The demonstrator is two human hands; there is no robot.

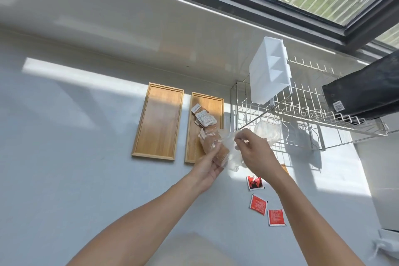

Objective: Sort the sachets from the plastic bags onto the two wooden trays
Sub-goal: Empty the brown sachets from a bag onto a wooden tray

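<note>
Two wooden trays lie side by side on the counter. The left tray (158,121) holds nothing, while the right tray (218,106) carries several brown-and-white sachets (204,117). Over the right tray's near end, my left hand (208,169) grips a clear plastic bag (218,149) with brown sachets inside. My right hand (255,151) pinches the bag's loose top edge. Three red sachets (258,204) lie on the counter to the right of my arms. A second clear bag (267,133) rests against the rack.
A wire dish rack (302,119) stands to the right of the trays, with a white divided caddy (269,71) hung on it and a black object (362,90) on its far end. A window runs along the back. A white item (386,242) sits at the right edge.
</note>
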